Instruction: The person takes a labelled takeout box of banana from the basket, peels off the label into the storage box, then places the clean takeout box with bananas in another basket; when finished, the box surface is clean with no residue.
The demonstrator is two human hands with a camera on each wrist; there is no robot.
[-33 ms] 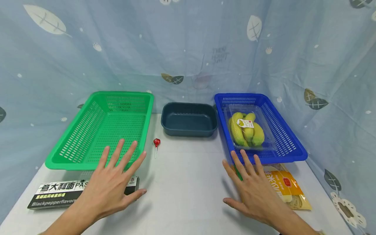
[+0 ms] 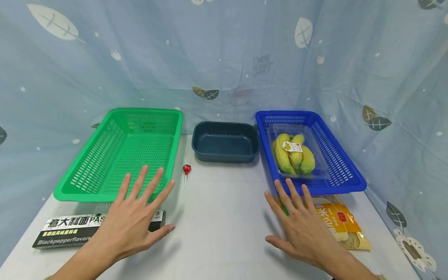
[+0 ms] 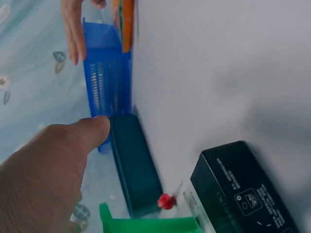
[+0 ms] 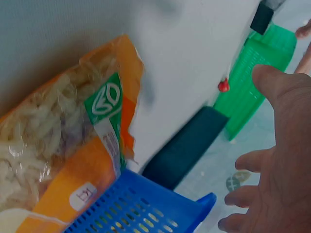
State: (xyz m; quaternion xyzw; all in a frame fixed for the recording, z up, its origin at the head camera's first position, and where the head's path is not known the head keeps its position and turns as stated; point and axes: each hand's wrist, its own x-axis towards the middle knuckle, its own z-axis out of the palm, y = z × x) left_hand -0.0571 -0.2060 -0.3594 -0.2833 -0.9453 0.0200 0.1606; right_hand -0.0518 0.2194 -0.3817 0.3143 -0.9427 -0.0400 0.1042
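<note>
My left hand (image 2: 132, 221) hovers with fingers spread above a black-and-white pasta box (image 2: 66, 232), hiding its middle and overlapping the front rim of the green basket (image 2: 87, 196). On the right, my right hand (image 2: 302, 225) is spread over an orange food packet (image 2: 337, 217), partly covering it; pale contents show through the packet's clear side in the right wrist view. Its fingertips overlap the front rim of the blue basket (image 2: 350, 186). Neither hand holds anything. Inside the blue basket lies a clear tray of bananas (image 2: 295, 155). A red lollipop (image 2: 187, 170) lies just right of the green basket.
Between the two baskets, at the back of the white table (image 2: 220, 217), stands a dark blue-green bin (image 2: 225, 157). A pale blue curtain (image 2: 224, 50) with leaf prints hangs behind and along the sides.
</note>
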